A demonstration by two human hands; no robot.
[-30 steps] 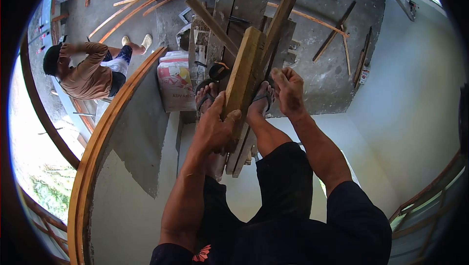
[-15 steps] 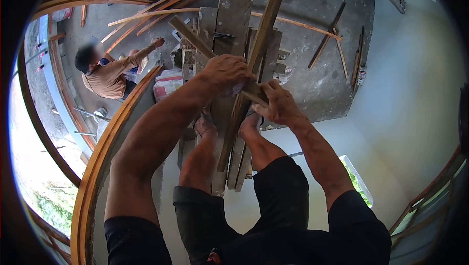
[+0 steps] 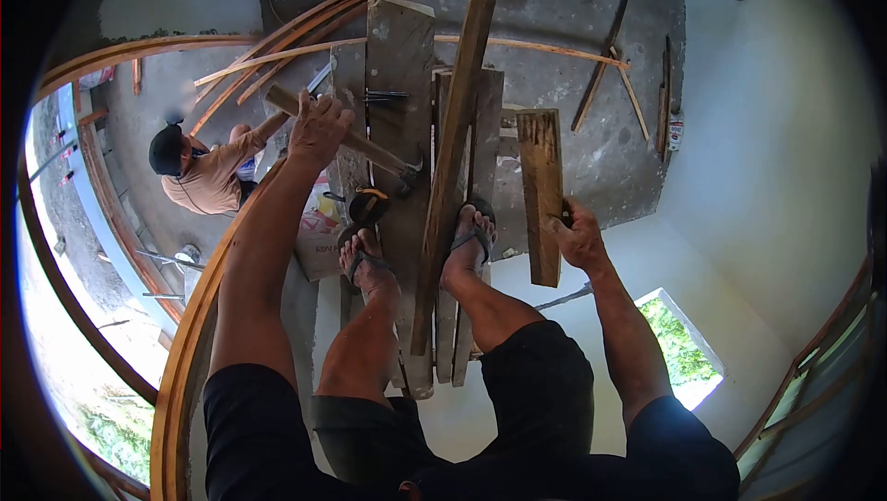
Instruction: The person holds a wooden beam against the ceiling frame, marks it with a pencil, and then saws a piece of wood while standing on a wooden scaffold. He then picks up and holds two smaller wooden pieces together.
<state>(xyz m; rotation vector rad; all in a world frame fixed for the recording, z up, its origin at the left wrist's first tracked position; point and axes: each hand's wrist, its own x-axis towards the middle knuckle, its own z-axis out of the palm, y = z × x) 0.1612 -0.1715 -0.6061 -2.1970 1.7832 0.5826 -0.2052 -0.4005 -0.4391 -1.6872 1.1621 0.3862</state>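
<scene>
My left hand (image 3: 319, 132) is closed around the wooden handle of a hammer (image 3: 374, 152), whose metal head lies over the planks. My right hand (image 3: 580, 238) grips the lower edge of a short wood block (image 3: 540, 192), held upright and apart from everything else. Between the two hands a long timber (image 3: 459, 104) runs past my feet, touched by neither hand. Under it is a platform of worn planks (image 3: 399, 48), where my sandaled feet stand. A round black and orange object (image 3: 370, 205) sits beside my left foot.
A person (image 3: 208, 169) in a tan top crouches on the floor at left. Long curved-looking wood strips (image 3: 314, 16) lie at the back. Loose sticks (image 3: 610, 67) lie on the floor at right. A wooden frame edge (image 3: 199, 316) rises near my left arm.
My hands, close together over the long timber before, have separated. The left moved left with the hammer; the right moved right and down with the wood block.
</scene>
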